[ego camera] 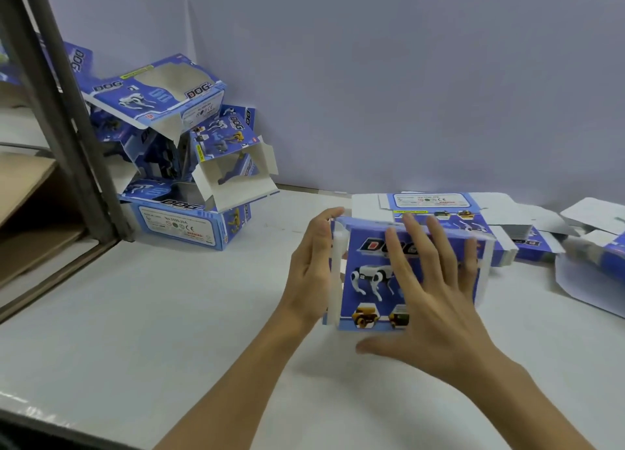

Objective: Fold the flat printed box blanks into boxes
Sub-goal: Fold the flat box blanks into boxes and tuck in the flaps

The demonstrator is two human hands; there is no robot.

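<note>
A blue printed box blank (370, 280) with "DOG" lettering and a white robot dog stands partly folded in the middle of the white table (169, 314). My left hand (309, 270) presses against its left side, at a white side flap. Over its front face lies my right hand (433, 297), fingers spread and reaching the top edge. Behind it sits a stack of flat blanks (439, 206), printed side up. A heap of folded boxes (179, 152) is piled at the back left.
More loose blanks (592, 246) lie at the right edge, some white side up. A dark metal post (57, 111) and brown cardboard sheets (23, 213) stand at the left. A pale wall (406, 77) closes the back.
</note>
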